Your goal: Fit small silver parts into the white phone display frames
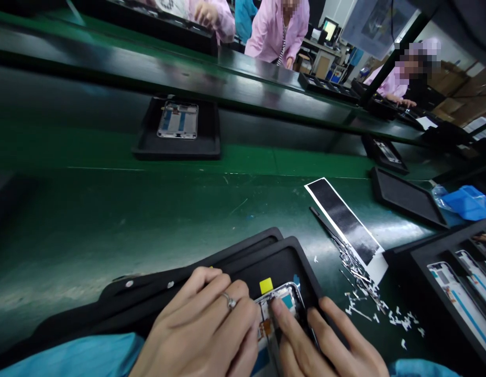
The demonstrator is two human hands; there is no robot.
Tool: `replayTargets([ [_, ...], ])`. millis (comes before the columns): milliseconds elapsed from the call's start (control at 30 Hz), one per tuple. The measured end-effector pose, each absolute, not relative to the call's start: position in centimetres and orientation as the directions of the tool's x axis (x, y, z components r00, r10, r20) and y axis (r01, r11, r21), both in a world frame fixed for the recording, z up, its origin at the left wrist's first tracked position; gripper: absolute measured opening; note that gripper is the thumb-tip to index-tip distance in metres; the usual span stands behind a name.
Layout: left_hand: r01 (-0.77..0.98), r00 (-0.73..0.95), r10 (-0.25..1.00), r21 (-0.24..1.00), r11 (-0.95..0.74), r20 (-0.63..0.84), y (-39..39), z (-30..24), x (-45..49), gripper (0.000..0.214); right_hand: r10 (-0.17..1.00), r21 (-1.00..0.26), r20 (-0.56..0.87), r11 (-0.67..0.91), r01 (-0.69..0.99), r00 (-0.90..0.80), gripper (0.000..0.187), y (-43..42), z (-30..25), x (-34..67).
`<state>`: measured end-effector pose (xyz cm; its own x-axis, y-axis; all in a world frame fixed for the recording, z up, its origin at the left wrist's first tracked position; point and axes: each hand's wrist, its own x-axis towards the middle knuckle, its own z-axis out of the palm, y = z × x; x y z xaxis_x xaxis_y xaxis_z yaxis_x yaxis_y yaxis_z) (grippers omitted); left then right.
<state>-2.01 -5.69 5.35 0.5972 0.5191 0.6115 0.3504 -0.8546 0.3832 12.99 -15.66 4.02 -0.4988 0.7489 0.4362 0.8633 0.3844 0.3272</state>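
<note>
Left hand (203, 324) lies bent over the left side of a bare phone frame (288, 301), its fingertips hidden, so I cannot tell whether they are clamped on it. Right hand (325, 340) has its index fingertip on the upper part of the frame, while two other fingers stand apart from it by the tray's right rim; whether it grips anything I cannot tell. The phone frame sits in a black tray (296, 246), with a yellow tab (266, 285) at its top edge. A ring (229, 300) is on a left finger.

Another black tray (262, 236) shows just behind that one. To the right, on the green work surface (180, 209), a black sheet with a white border (341, 217) lies beside a heap of small strips (355, 264) and scattered white bits (404, 320). Further right, a larger black tray (419, 256) holds more phone frames (459, 301). Across the surface, a shallow black tray (207, 144) carries a single frame (178, 120). Beyond, co-workers in pink (262, 31) are at the line.
</note>
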Motion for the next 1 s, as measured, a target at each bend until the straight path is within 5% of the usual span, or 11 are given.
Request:
replayTargets([
  [333, 0.391, 0.59, 0.527, 0.354, -0.85, 0.612, -5.7, 5.3, -1.8, 0.029, 0.739, 0.334, 0.437, 0.396, 0.855, -0.513, 0.031, -15.2, 4.4, 12.8],
  [533, 0.392, 0.583, 0.51, 0.331, -0.858, 0.632, -5.7, 5.1, -1.9, 0.034, 0.712, 0.232, 0.502, 0.436, 0.87, -0.491, 0.032, -14.0, 5.5, 12.4],
  [833, 0.304, 0.752, 0.231, -0.014, -0.953, 0.618, -6.2, 4.9, -2.7, 0.038, 0.701, 0.135, 0.571, 0.432, 0.892, -0.427, 0.031, -13.9, 5.5, 12.3],
  [1000, 0.412, 0.711, 0.411, 0.136, -0.901, 0.57, -5.9, 4.6, -2.9, 0.043, 0.691, 0.14, 0.589, 0.423, 0.895, -0.419, 0.028, -14.0, 5.4, 12.2],
])
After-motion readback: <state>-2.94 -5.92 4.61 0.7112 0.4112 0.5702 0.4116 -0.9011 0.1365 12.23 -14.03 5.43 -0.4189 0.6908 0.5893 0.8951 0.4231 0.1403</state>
